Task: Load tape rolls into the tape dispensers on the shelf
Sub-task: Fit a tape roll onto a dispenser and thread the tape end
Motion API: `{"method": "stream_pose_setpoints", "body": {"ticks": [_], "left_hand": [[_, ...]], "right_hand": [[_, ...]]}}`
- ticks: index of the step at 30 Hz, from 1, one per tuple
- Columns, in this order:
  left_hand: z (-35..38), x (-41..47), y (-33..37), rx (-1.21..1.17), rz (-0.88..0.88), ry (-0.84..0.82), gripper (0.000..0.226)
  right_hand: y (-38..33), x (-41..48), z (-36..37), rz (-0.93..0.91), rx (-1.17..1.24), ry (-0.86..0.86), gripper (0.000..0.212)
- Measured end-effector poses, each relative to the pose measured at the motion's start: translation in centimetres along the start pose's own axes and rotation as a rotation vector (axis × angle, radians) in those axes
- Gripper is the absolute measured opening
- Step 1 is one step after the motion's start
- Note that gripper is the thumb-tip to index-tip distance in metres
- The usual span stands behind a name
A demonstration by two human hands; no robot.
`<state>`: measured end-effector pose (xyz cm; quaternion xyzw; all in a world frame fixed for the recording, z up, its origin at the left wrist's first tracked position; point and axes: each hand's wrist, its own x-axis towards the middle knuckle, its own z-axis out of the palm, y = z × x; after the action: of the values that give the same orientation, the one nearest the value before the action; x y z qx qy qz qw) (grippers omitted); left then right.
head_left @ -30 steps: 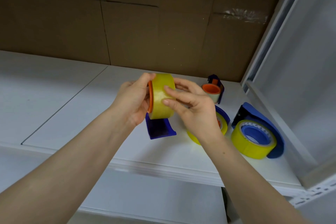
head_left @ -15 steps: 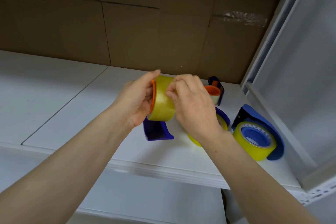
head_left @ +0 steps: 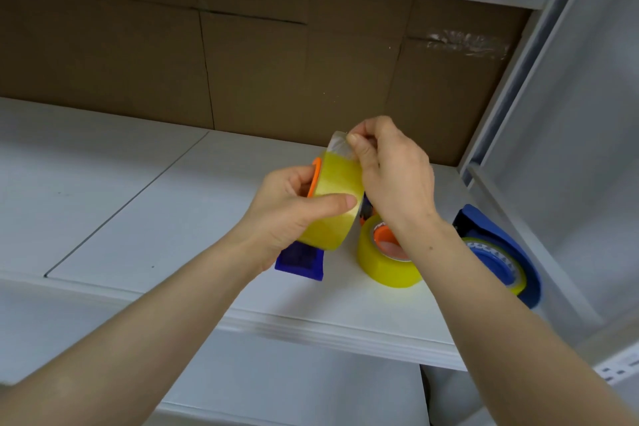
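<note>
My left hand [head_left: 287,211] grips a yellow tape roll [head_left: 335,204] with an orange core, held on edge above the shelf. My right hand [head_left: 394,176] pinches the loose end of the tape [head_left: 340,143] and holds it lifted off the top of the roll. Below the roll an empty dark blue dispenser [head_left: 301,261] stands on the white shelf [head_left: 166,228]. A second yellow roll [head_left: 383,263] lies flat under my right wrist. At the right a blue dispenser [head_left: 501,252] lies with a yellow roll loaded in it.
A brown cardboard wall [head_left: 242,62] closes the back of the shelf. A grey upright and side panel [head_left: 560,135] bound the right. An upper shelf hangs overhead, and the shelf's front edge runs under my forearms.
My right hand has caught the tape end and pulled it up off the roll. My left thumb now lies across the roll's face. The camera has come closer.
</note>
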<state>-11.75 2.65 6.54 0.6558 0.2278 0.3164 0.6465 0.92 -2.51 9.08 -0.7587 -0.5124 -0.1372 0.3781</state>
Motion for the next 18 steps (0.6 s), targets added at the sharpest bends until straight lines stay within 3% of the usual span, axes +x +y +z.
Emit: {"method": "stream_pose_setpoints", "body": {"ticks": [5, 11, 13, 18], "left_hand": [[0.0, -0.2, -0.4, -0.049, 0.064, 0.028, 0.012], [-0.3, -0.3, -1.2, 0.017, 0.127, -0.006, 0.029], [-0.3, -0.3, -1.5, 0.018, 0.168, 0.034, 0.028], [-0.4, -0.4, -2.4, 0.083, 0.306, 0.054, 0.017]], "right_hand": [[0.7, 0.6, 0.5, 0.052, 0.012, 0.017, 0.023], [1.4, 1.0, 0.9, 0.102, 0.038, -0.02, 0.021], [1.8, 1.1, 1.2, 0.186, 0.204, -0.077, 0.016], [2.2, 0.2, 0.9, 0.484, 0.895, -0.191, 0.017]]}}
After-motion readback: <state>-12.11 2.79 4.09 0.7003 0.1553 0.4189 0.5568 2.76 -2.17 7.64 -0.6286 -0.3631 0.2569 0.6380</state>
